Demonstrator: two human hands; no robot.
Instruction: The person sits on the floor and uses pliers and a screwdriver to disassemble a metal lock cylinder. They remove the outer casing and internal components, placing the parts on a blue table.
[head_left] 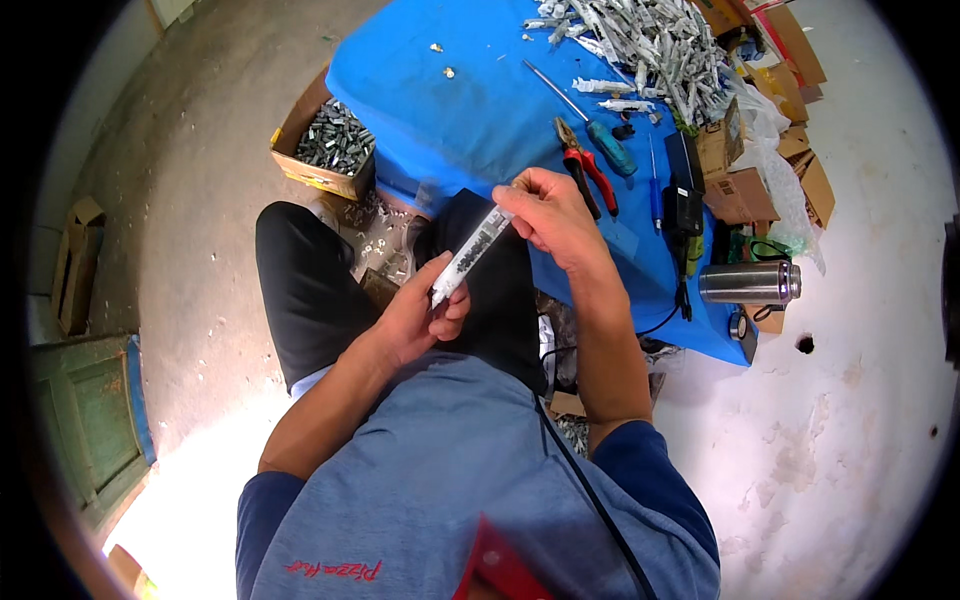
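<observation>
A long narrow white strip with dark marks along its face [472,252] is held at a slant above my lap. My left hand [418,318] grips its lower end, thumb on top and fingers curled beneath. At the upper end, my right hand [556,218] pinches the tip between thumb and fingers. On the blue-covered table [440,110] beyond, red-handled pliers [588,172] lie closest to my right hand. Beside them is a screwdriver with a teal handle [611,148]. A large heap of similar whitish-grey strips [665,50] covers the far right of the table.
A cardboard box [310,178] of small dark grey pieces stands left of the table. On the right are a blue screwdriver [656,200], a black power adapter [685,190] with a cable, a steel flask [745,283] and cardboard boxes [742,195]. Scraps litter the floor near my feet.
</observation>
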